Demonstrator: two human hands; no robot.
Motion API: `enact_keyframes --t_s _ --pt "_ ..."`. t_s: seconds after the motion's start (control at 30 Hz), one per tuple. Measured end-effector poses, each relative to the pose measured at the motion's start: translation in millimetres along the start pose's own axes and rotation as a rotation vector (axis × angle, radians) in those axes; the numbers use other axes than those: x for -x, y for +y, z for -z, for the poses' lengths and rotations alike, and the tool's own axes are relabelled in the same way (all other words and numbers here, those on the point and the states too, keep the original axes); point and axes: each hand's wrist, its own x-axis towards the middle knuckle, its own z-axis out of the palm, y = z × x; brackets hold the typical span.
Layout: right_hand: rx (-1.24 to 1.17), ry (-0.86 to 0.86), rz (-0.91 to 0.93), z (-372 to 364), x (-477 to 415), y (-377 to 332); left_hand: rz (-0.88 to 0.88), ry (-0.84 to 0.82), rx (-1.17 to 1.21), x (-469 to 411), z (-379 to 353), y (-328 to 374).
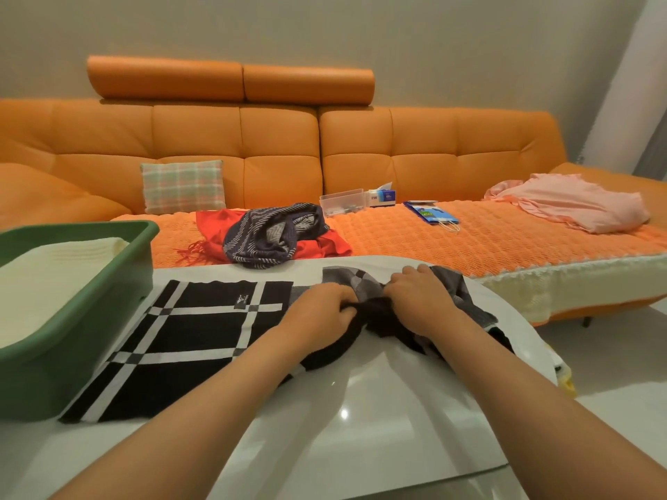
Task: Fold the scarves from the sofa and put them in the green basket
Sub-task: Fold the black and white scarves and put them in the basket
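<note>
Left grip (326, 312) and right grip (420, 301) each clamp the bunched middle of the black scarf (195, 337) on the bench (361, 427). It lies flat toward 9 o'clock. Likely still spreading: next, flatten the 3 o'clock end, then fold. The basket (65, 369) sits at 9 o'clock.

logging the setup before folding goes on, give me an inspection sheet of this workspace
surface: glossy white table, checked scarf lying flat at left, bunched at right
job's things: green basket holds cream cloth; striped scarf on red scarf on sofa
clutter: clear box, tissue box, blue bag, pink garment, plaid cushion on sofa
hands: left hand and right hand both grip the checked scarf's bunched part
cables: nothing seen
surroundings: orange sofa, plain wall
</note>
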Motion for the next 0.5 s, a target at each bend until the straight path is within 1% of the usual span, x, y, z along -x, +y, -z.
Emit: enact_keyframes --t_s 0.07,0.13,0.17,0.23,0.3,0.33,0.37,0.4,0.43,0.47,0.5 --pt "-0.062 0.075 -0.028 1 4 7 0.044 0.059 0.153 3 8 1" --pt "-0.298 0.141 -0.045 13 11 11 0.059 0.008 0.257 8 14 1" --pt "-0.405 0.155 -0.037 22 16 11 0.063 -0.055 0.302 10 16 3" --pt "-0.478 0.102 -0.002 43 27 9 0.078 -0.268 0.353 17 19 4" --pt "-0.480 -0.065 0.016 58 39 4 0.076 -0.554 0.310 25 21 9" --pt "-0.477 -0.171 0.011 62 43 1 0.076 -0.675 0.285 29 23 13" --pt "-0.479 -0.283 -0.001 64 45 -1 0.081 -0.757 0.279 32 24 17" --pt "-0.505 -0.390 -0.024 64 47 -2 0.092 -0.795 0.295 33 24 19" --pt "-0.552 -0.490 -0.064 65 49 -4 0.110 -0.787 0.336 34 24 20" --pt "-0.615 -0.574 -0.119 65 52 -6 0.134 -0.735 0.374 33 23 20" --pt "-0.694 -0.621 -0.178 66 54 -7 0.147 -0.641 0.386 31 22 19"
